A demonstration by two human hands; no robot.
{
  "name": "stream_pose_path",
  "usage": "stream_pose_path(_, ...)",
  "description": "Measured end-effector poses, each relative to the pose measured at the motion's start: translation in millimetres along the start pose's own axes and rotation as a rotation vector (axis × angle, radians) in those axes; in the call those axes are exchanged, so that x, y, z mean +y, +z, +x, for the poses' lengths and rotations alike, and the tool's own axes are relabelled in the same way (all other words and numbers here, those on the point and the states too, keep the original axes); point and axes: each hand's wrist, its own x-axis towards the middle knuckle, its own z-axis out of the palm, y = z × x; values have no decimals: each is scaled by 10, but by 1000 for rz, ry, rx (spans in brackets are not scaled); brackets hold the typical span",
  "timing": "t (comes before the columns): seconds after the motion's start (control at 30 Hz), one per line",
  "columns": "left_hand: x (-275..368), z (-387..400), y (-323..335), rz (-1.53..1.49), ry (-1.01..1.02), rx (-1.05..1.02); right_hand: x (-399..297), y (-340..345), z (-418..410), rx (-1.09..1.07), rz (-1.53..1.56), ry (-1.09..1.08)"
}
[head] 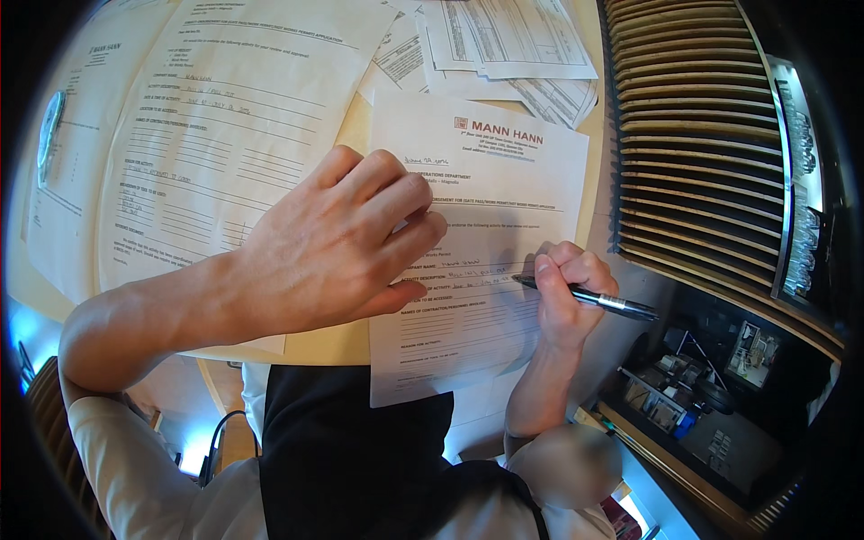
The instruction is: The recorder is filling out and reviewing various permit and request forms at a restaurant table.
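Observation:
A printed form with a letterhead and handwritten entries [472, 175] lies in front of me, its lower end reaching past the yellowish table's edge [317, 351]. My right hand [574, 290] is closed around a black pen [611, 302], whose tip is at the handwritten lines on the form's right half. Across the form's left edge rests my left hand [351, 236], back up and fingers curled; whether they pinch anything is hidden. Left of it lies a similar, partly filled form [223, 135].
More printed sheets [520, 34] overlap at the top. At far left, a clear oval object [50, 138] rests on another sheet [81, 135]. A slatted wooden panel [695, 135] stands at right, above a dark shelf with small equipment [675, 391]. A blurred round shape is at lower right.

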Motion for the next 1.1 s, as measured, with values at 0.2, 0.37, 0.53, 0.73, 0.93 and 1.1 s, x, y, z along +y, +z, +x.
stream_pose_path(0.2, 6, -34, 12, 1, -1, -3, 18, -14, -30, -20, 30, 14)
stream_pose_path(0.37, 35, -17, -73, 30, 39, 5, 20, -25, -61, 88, 243, 26)
stream_pose_path(0.53, 119, 19, -90, 241, 163, -52, 11, 5, -44, 172, 174, 158)
stream_pose_path(0.73, 224, 20, -108, 431, 273, -83, 7, 93, 57, 114, 126, 204)
stream_pose_path(0.93, 485, 33, -212, 457, 133, -145, -102, 119, 59, 61, -20, 214)
stream_pose_path(1.1, 965, 4, -82, 173, 117, 284, -102, 140, 0, 104, -188, 121)
